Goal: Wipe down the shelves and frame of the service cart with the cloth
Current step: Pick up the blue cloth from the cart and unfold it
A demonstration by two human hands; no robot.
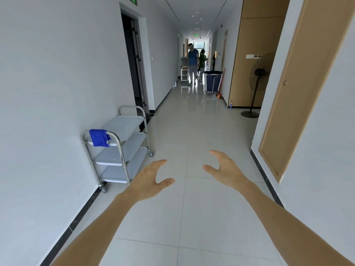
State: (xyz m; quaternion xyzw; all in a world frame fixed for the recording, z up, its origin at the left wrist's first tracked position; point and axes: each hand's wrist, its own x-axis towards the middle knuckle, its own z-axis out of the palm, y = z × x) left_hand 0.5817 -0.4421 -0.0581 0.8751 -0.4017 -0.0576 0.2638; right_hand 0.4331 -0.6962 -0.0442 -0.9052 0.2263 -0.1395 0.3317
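Note:
A steel service cart (132, 123) with three grey shelves stands on casters against the left wall of a corridor. A blue cloth (99, 137) hangs over its near handle bar. My left hand (148, 180) is stretched out in front of me, fingers spread and relaxed, holding nothing, to the right of the cart's near end. My right hand (224, 168) is held out the same way, empty, over the tiled floor. Neither hand touches the cart or the cloth.
The corridor runs ahead with a dark open doorway (134, 60) just past the cart. Two people (193, 63) stand far down the hall beside another cart and a blue laundry bin (212, 80). A pedestal fan (255, 83) and wooden doors (299, 77) line the right side.

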